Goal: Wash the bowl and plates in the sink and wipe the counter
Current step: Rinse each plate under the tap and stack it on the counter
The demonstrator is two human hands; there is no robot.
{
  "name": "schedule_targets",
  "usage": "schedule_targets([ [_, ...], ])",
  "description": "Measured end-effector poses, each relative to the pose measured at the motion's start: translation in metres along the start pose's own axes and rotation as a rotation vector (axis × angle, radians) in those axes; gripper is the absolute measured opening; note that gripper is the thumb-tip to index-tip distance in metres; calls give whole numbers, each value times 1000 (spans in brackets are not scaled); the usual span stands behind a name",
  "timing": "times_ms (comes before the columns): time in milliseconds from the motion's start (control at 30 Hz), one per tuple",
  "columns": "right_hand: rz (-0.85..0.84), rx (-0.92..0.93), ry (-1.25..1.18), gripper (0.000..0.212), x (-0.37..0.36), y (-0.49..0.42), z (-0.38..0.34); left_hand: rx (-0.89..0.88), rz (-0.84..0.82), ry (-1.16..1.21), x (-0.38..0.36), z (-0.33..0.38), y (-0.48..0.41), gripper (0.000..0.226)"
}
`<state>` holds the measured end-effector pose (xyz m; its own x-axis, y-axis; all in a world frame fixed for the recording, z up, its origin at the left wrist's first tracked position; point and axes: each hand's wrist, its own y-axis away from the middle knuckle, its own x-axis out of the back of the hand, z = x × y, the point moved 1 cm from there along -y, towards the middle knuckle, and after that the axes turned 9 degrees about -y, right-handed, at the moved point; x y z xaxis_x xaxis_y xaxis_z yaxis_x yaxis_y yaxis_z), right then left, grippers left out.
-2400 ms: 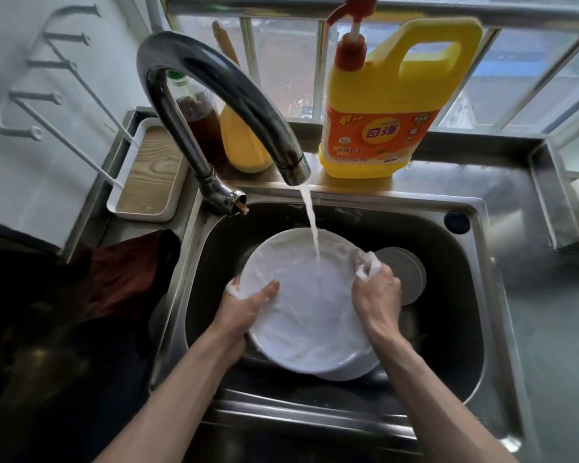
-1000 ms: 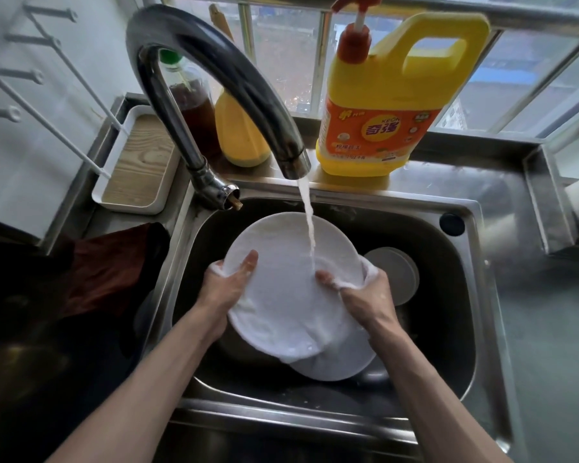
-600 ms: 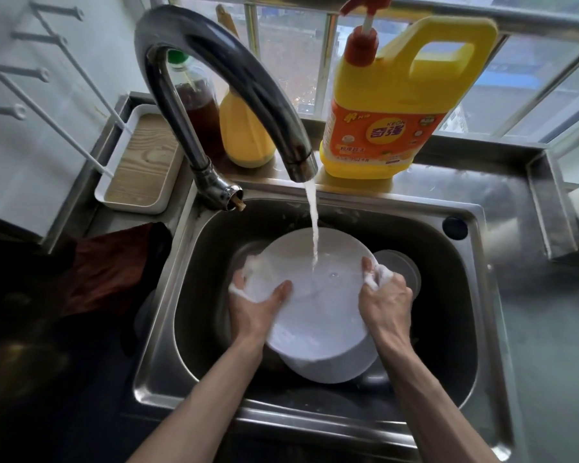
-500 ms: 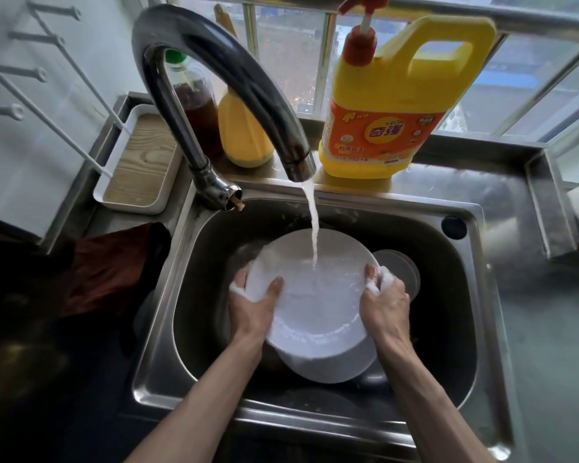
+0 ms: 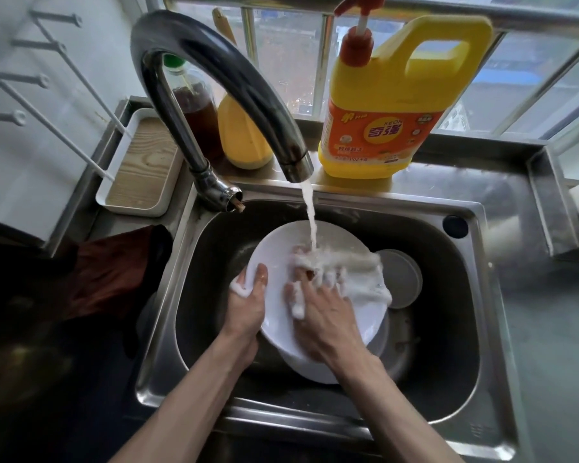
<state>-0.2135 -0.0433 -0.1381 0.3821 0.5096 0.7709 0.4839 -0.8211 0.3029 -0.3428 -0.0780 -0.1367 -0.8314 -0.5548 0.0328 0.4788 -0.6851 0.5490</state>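
Note:
A white plate [image 5: 278, 262] is held tilted over the steel sink [image 5: 462, 329], under the running water from the tap [image 5: 221, 78]. My left hand [image 5: 248, 305] grips its left rim, thumb on the face, with foam on the fingers. My right hand [image 5: 325, 315] lies flat on the plate's face and presses a white soapy cloth [image 5: 355, 275] against it, right where the stream lands. A second white plate [image 5: 315, 372] lies beneath. A small round bowl [image 5: 401, 279] sits at the sink's right, partly hidden by the cloth.
A yellow detergent jug [image 5: 388, 105], a yellow bottle [image 5: 244, 142] and a brown bottle [image 5: 194, 105] stand on the ledge behind the sink. A white tray with a wooden insert [image 5: 141, 168] is at the left, a dark red cloth [image 5: 107, 272] below it. Steel counter [image 5: 549, 312] extends right.
My right hand has moved from the plate's right rim onto its face, spreading the soapy cloth under the stream. My left hand keeps its grip on the left rim.

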Motion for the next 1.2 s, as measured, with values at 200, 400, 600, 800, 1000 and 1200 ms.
schedule_targets([
  [200,-103,306,86,69,-8,-3,7,-8,7,-25,3,-5,-2,25],
  [400,-143,-59,36,68,8,4,29,40,87,11,10,-11,-2,18],
  [600,-234,257,17,59,-3,6,3,33,48,11,5,-12,-3,27],
  [800,-64,-19,6,65,3,-26,39,16,70,-10,17,-12,-3,29],
  [1000,-174,268,92,63,1,8,6,9,42,18,14,-5,-1,21],
  [1200,70,125,70,67,1,-38,26,2,16,-37,9,-6,1,27],
])
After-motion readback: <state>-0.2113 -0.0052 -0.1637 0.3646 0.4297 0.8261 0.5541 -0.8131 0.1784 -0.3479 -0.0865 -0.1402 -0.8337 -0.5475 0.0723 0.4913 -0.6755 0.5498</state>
